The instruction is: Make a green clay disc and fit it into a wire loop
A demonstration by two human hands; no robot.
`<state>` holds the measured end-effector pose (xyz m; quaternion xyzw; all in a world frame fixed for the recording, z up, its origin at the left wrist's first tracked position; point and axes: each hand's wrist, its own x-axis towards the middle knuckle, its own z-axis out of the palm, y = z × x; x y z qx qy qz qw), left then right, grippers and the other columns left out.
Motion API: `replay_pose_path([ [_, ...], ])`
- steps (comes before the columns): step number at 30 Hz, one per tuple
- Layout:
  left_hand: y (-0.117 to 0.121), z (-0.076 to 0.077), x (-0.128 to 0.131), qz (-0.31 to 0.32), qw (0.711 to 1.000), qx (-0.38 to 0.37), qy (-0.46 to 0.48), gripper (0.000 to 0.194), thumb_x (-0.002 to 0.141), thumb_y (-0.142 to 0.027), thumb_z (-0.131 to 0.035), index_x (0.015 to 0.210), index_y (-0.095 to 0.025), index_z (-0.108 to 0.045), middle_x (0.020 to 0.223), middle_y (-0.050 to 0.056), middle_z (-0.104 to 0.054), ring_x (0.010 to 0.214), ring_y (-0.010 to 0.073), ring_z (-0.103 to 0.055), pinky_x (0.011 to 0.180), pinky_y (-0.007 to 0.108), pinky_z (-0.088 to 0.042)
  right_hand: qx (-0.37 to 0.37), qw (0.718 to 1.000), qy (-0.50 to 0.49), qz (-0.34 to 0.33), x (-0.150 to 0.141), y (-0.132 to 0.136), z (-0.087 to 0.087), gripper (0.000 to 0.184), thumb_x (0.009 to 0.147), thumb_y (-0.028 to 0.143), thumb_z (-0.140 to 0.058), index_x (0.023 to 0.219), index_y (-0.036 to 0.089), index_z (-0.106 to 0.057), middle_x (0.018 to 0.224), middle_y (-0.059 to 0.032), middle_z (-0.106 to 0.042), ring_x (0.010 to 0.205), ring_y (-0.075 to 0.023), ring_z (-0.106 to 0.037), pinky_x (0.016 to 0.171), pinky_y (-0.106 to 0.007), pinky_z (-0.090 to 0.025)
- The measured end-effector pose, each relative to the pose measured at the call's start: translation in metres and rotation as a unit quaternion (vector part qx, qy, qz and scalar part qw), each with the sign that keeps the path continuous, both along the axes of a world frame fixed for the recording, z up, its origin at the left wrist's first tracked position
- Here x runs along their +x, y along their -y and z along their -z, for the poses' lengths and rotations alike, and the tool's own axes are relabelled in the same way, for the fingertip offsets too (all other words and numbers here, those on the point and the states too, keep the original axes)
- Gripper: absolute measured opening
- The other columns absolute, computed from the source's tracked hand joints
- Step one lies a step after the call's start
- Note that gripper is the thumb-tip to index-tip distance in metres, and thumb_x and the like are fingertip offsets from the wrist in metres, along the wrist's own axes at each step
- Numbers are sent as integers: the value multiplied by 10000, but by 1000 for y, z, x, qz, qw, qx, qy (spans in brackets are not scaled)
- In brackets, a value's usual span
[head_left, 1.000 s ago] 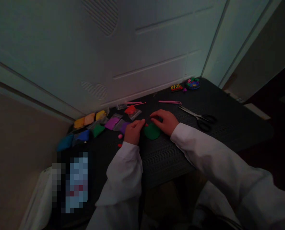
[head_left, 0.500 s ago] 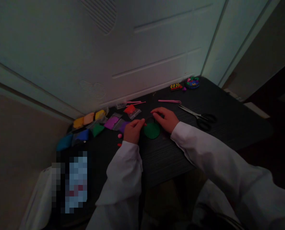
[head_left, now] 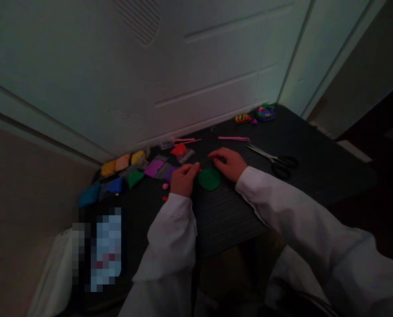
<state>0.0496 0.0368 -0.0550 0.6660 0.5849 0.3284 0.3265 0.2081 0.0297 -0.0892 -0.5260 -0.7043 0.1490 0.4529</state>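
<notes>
A flat green clay disc [head_left: 209,179] lies on the dark table [head_left: 282,198] between my hands. My left hand [head_left: 182,178] rests at the disc's left edge, fingers pinched on a small red bit of clay. Just behind the disc's right side, my right hand [head_left: 228,162] lies curled on the table with its fingertips together; what it holds, if anything, is hidden. Both arms wear white sleeves.
Bags of coloured clay [head_left: 130,169] lie in a row at the left. A red clay packet [head_left: 179,151], pink tools [head_left: 234,139] and black scissors [head_left: 276,159] lie behind the hands. Small clay figures [head_left: 265,113] stand at the far corner. A white door rises behind.
My right hand has drawn back a little off the green disc, so more of the disc shows. My left hand has stayed in place.
</notes>
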Motion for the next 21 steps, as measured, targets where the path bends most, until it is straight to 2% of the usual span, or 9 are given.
replay_pose_path([
  [6,-1,6,-1,17,1000,12,3,284,663,-394,-491,552,-158,-602,459,-42,-499,481,81,-439,488,202,-339,27,998,20,-43,-1,4,-4,237,717,201,-497,939,190,-578,889,-23,-570,821,-122,-518,755,-255,-401],
  [13,-4,13,-3,23,999,40,-6,312,682,-422,-467,592,-156,-603,544,-23,-554,532,98,-488,515,214,-367,20,997,61,-42,-2,3,-4,222,744,260,-490,940,207,-579,901,-31,-571,861,-141,-511,757,-284,-384],
  [17,2,13,-6,-5,981,174,-90,274,669,-398,-492,718,-152,-601,695,17,-593,674,143,-526,629,266,-379,21,996,83,-22,-3,3,-4,212,755,259,-480,941,221,-575,920,-27,-576,886,-153,-505,755,-300,-366],
  [19,9,11,-7,-10,952,252,-174,265,632,-373,-536,778,-160,-595,725,29,-595,741,177,-520,709,321,-351,22,996,88,-21,-3,4,-4,210,757,256,-479,942,222,-574,917,-26,-580,888,-154,-505,757,-303,-360],
  [21,15,10,-8,-7,923,300,-242,287,609,-351,-560,832,-174,-587,729,32,-600,783,205,-508,754,363,-309,20,996,90,-21,-3,4,-5,213,759,254,-477,948,223,-570,923,-26,-581,892,-155,-503,759,-305,-356],
])
